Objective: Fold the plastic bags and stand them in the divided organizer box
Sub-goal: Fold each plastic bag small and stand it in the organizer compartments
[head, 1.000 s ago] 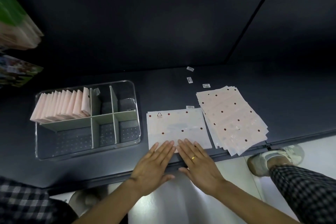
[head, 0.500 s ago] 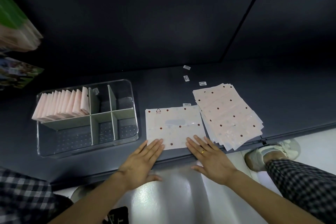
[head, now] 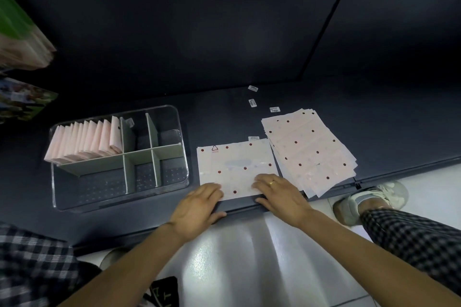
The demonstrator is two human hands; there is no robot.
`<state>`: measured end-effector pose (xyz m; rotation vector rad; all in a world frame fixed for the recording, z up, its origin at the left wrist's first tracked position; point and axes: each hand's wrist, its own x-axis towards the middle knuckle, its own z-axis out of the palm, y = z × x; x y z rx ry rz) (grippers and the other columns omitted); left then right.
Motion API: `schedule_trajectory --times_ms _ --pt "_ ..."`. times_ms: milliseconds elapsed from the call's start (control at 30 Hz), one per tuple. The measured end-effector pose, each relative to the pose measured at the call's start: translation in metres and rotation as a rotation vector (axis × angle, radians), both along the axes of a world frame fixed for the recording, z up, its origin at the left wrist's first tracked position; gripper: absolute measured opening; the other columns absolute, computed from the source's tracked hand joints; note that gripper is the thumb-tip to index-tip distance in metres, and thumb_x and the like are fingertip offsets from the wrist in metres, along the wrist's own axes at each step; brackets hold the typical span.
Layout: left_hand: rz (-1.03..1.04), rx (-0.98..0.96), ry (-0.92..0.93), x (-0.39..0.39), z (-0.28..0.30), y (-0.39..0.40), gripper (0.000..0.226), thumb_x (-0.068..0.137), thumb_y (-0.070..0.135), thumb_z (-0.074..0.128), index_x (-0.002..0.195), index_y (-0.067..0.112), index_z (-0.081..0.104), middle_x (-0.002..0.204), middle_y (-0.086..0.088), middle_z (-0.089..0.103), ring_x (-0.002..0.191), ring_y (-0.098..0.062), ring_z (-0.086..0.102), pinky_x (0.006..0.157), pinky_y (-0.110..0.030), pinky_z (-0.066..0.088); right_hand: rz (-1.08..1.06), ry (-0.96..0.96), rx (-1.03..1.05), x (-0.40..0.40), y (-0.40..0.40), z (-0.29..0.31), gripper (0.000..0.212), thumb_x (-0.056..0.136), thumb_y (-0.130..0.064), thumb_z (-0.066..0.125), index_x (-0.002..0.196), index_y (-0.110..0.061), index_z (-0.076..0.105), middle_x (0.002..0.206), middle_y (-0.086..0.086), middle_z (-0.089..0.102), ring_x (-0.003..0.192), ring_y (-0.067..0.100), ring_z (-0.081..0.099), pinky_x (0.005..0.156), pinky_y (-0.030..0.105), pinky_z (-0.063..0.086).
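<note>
Both hands at near edge of single dotted bag, flat on dark counter.

Left hand with fingers curled at bag's near-left corner, right hand (ring on one finger) with fingers curled over near-right edge; actual pinch on the film not discernible. Unfolded bag stack just right, overlapping the single bag's right side. Clear organizer box left of bag, apart. Folded bags upright in far-left compartment. Small labels farther back.
</note>
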<state>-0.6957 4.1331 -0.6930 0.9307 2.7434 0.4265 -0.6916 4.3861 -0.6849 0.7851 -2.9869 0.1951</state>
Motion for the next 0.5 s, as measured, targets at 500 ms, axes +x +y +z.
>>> schedule_trajectory --times_ms 500 --pt "0.098 0.074 -0.075 -0.021 0.004 0.018 0.047 0.089 0.041 0.057 0.132 0.026 0.047 0.141 0.008 0.044 0.131 -0.014 0.039 0.107 -0.024 0.027 -0.048 -0.416 -0.226 -0.022 0.000 0.013 0.016 0.094 -0.014 0.050 0.102 -0.007 0.061 0.101 0.003 0.063 0.094 0.019 0.057 0.085 0.028 0.045"
